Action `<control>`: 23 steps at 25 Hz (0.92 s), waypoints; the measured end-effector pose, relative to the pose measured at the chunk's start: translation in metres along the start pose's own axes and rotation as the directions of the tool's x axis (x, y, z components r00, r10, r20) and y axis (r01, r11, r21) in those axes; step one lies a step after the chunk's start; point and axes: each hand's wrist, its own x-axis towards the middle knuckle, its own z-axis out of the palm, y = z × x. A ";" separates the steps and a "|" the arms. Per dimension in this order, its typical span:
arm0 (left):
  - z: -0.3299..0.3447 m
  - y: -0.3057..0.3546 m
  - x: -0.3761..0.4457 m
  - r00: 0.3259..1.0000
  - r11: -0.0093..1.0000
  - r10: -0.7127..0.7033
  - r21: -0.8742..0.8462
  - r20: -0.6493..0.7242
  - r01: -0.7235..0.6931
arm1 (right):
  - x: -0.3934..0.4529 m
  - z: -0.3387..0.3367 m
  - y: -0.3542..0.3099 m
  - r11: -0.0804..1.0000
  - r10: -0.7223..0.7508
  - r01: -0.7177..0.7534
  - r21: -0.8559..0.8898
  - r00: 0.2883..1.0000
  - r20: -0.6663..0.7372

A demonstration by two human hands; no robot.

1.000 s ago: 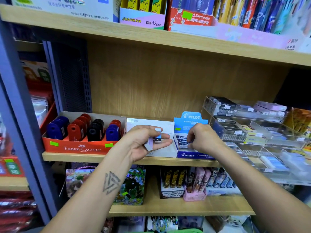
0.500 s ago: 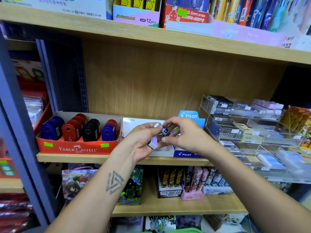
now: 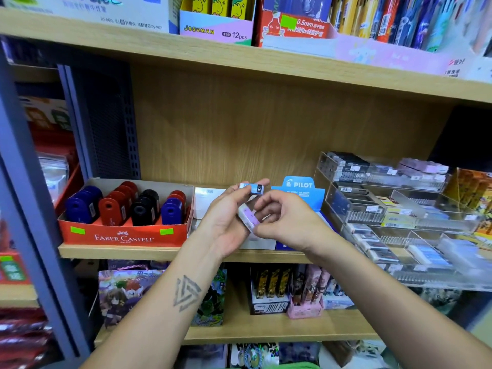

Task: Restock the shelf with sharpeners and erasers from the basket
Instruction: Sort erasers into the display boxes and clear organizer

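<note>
My left hand [image 3: 223, 222] is raised in front of the middle shelf [image 3: 119, 253]. Its fingertips hold a small blue-sleeved eraser [image 3: 254, 188], and a lilac-and-white eraser [image 3: 247, 218] lies against its fingers below that. My right hand [image 3: 286, 222] is close beside it, with curled fingers pinching the lower end of the lilac eraser. On the shelf to the left, the orange Faber-Castell box [image 3: 125, 237] holds blue, red and black sharpeners. A white eraser box [image 3: 209, 199] and the blue Pilot eraser box [image 3: 302, 189] stand behind my hands. No basket is in view.
A clear acrylic organiser [image 3: 399, 209] with several small packs fills the shelf's right side. The shelf above carries pen and pencil boxes [image 3: 215, 27]. The lower shelf holds card packs [image 3: 269, 291]. A grey metal upright [image 3: 29, 209] stands at the left.
My right hand left the Pilot box, came over to my left hand, touched the blue eraser, and now pinches the lilac one. My left hand rose slightly with both erasers.
</note>
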 end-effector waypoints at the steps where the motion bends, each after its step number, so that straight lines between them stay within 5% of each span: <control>1: -0.001 0.003 0.001 0.999 0.999 0.037 0.021 -0.025 -0.037 | 0.000 -0.004 0.002 0.994 -0.039 0.035 -0.101 0.999 -0.033; 6: 0.005 0.003 0.001 0.949 0.925 0.177 0.372 -0.259 -0.071 | -0.006 -0.030 0.011 0.905 -0.251 0.185 -0.382 0.959 -0.131; 9: 0.023 -0.007 -0.010 0.983 0.863 0.067 0.504 -0.169 0.028 | -0.010 -0.047 0.015 0.904 -0.293 0.227 -0.362 0.946 -0.138; 14: 0.053 -0.016 -0.013 0.999 0.896 -0.007 0.443 0.045 -0.014 | -0.026 -0.094 0.020 0.972 -0.176 0.159 -0.171 0.980 -0.093; 17: 0.075 -0.026 -0.009 0.998 0.867 -0.033 0.498 0.062 -0.003 | -0.038 -0.122 0.024 0.995 -0.103 0.103 -0.013 0.990 -0.094; 23: 0.135 -0.065 0.012 0.999 0.817 -0.032 0.577 0.036 0.005 | -0.069 -0.181 0.038 0.995 -0.099 0.101 -0.001 0.979 -0.177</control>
